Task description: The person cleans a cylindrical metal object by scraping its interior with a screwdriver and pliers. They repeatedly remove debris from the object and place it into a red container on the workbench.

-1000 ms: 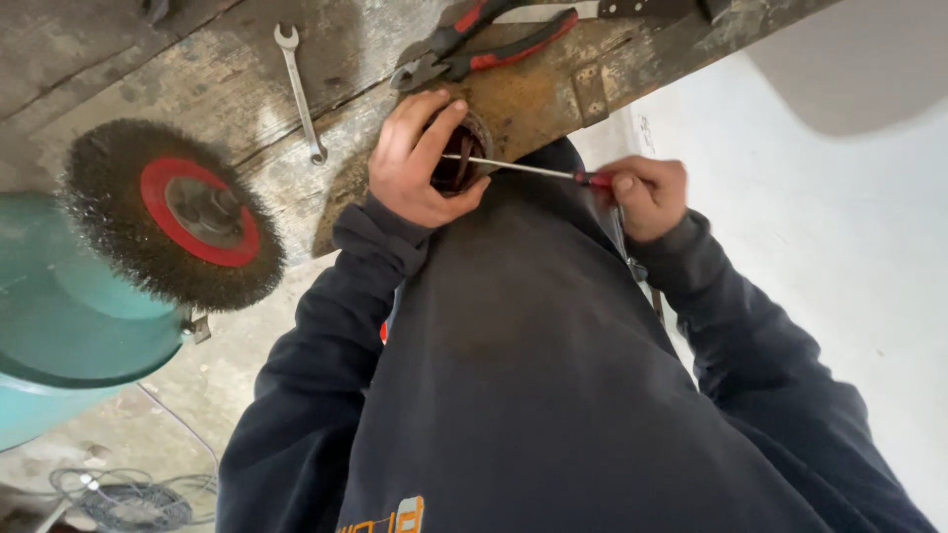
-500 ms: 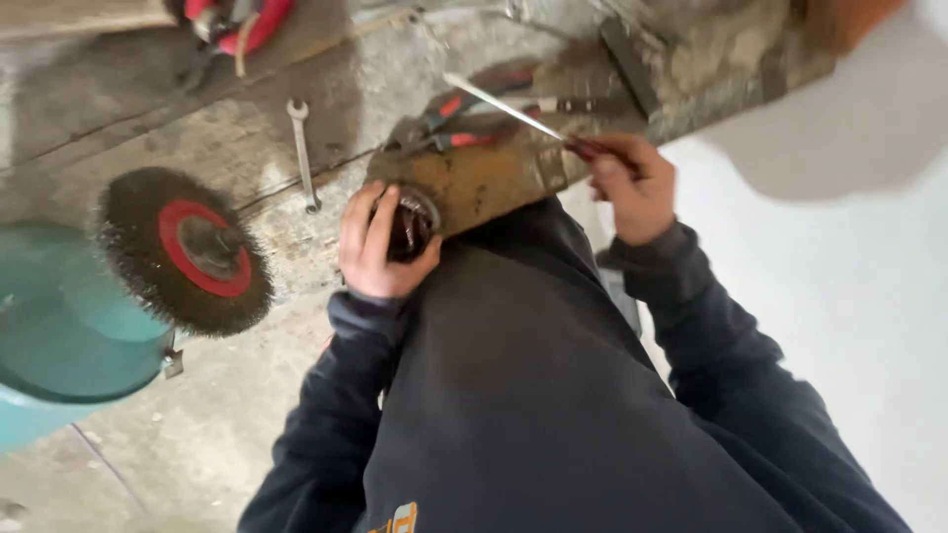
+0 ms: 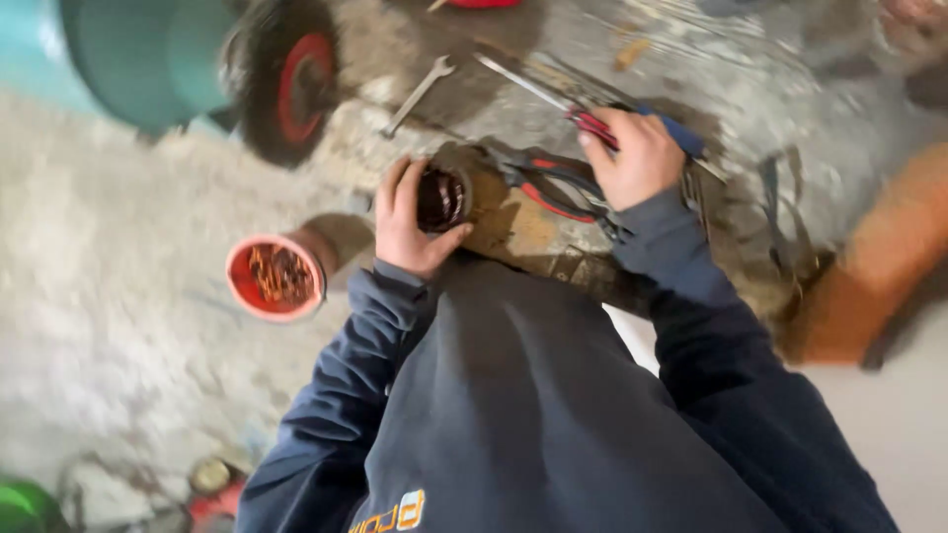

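Head view: the right hand [image 3: 642, 158] has lifted the red-handled screwdriver [image 3: 563, 107] out of the dark round wound part [image 3: 442, 197] and now grips it closed, away over the rough grey surface [image 3: 790, 89]; prying seems paused. The left hand [image 3: 410, 222] stays curled around that part at the surface's near edge. Below that edge stands a red round tub [image 3: 275, 276] of copper-coloured scraps; a teal bucket [image 3: 148, 59] at the far left shows no contents
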